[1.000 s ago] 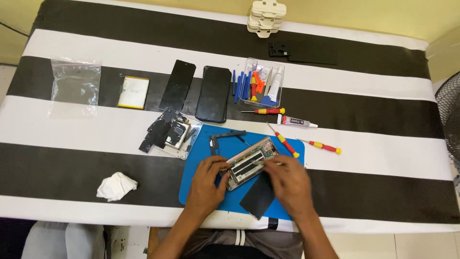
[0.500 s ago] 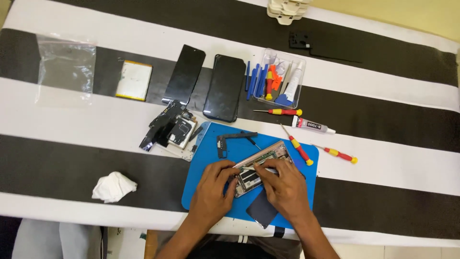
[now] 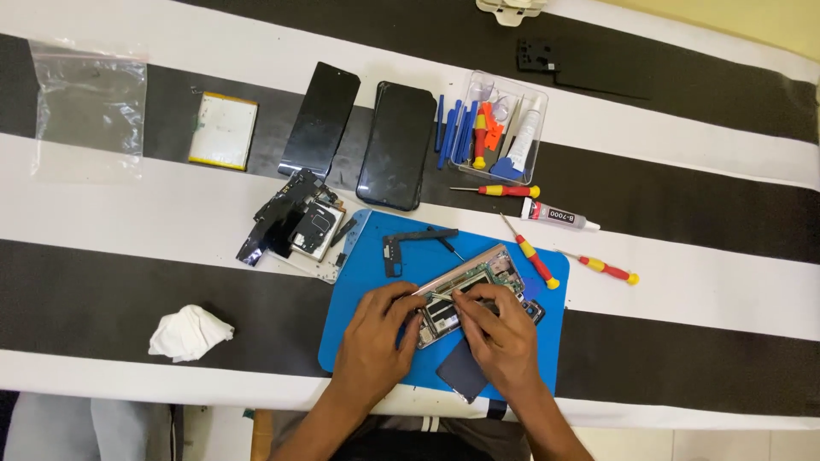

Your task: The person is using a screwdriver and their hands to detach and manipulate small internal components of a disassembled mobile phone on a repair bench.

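So the opened phone (image 3: 470, 290) lies tilted on the blue mat (image 3: 367, 282) near the front edge of the bench (image 3: 683, 282), insides facing up. The left hand (image 3: 376, 337) curls around the phone's lower left end, fingers closed on its edge. The right hand (image 3: 504, 337) sits on top of the middle of it, fingertips pinched together on something inside (too small to tell what). A dark flat panel (image 3: 461, 371) pokes out from under the right hand, also on the mat.

Also on the mat, just above the phone, there's a black bracket piece (image 3: 410, 243). Off the mat's left corner sits a pile of black phone parts (image 3: 295, 222). To the right, three red-and-yellow screwdrivers (image 3: 534, 256) and a small glue tube (image 3: 559, 216) lie loose.

Further back: a clear tray of tools (image 3: 504, 128), two black phone panels (image 3: 397, 145) side by side, and a flat white battery (image 3: 224, 130). A clear plastic bag (image 3: 85, 107) is at the far left, and a crumpled white tissue (image 3: 188, 333) sits on a black stripe, well left of the mat.
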